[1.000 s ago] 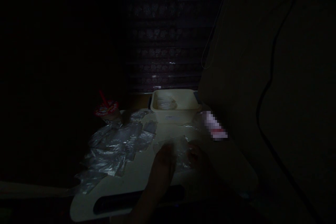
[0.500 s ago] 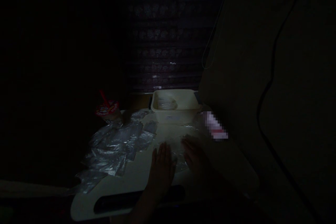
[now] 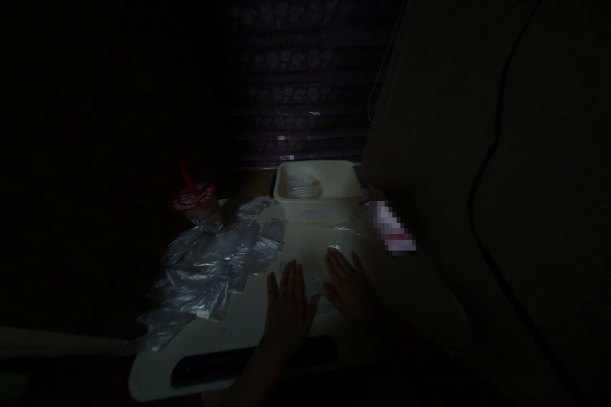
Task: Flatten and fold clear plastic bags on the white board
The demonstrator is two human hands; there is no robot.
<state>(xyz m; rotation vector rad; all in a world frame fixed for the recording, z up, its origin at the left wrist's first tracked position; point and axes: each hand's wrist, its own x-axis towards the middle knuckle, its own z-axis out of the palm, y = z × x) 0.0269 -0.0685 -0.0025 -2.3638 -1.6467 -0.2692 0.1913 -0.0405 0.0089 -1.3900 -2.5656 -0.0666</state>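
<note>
My left hand (image 3: 286,305) lies flat with its fingers stretched out, palm down over a thin clear plastic bag (image 3: 312,267) on the white table (image 3: 238,331). Across from it, my right hand (image 3: 347,286) rests with fingers spread on the right part of the same bag. Neither hand grips anything. The bag is hard to make out in the dim light, and its lower part is partly covered by my hands. Left of my hands lies an overlapping spread of several clear plastic bags (image 3: 205,273).
A cream plastic basin (image 3: 319,211) with folded clear plastic inside (image 3: 303,187) stands at the table's back. A cup (image 3: 195,200) with a red lid and straw is at the back left. A blurred pink-and-white item (image 3: 394,229) lies right. The table has a dark handle slot (image 3: 214,365).
My left hand has shifted slightly left. My right hand's fingers have spread apart and flattened on the bag. The basin, cup and spread of bags stay put.
</note>
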